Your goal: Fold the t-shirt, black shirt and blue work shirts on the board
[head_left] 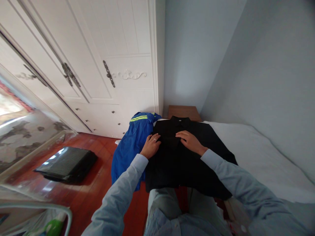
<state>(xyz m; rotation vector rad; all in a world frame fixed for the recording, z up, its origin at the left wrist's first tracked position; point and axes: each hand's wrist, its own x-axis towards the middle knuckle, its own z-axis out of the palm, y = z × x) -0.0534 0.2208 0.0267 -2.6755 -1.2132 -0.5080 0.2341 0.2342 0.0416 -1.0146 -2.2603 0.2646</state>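
Note:
A black collared shirt (pixel 182 160) lies spread face up on the near end of a white bed (pixel 261 154), its collar pointing away from me. My left hand (pixel 151 145) rests flat on the shirt's left chest, fingers stretched out, a ring on one finger. My right hand (pixel 189 140) lies flat on the shirt just below the collar, fingers extended toward the left. Neither hand holds anything. A blue work garment (pixel 130 147) with a yellow-green reflective stripe hangs over the bed's left edge, touching the black shirt.
A white wardrobe (pixel 98 65) with metal handles fills the left wall. A wooden nightstand (pixel 183 112) stands beyond the bed's head. On the red wooden floor lies a dark flat case (pixel 67 164). A green bottle (pixel 52 226) sits bottom left.

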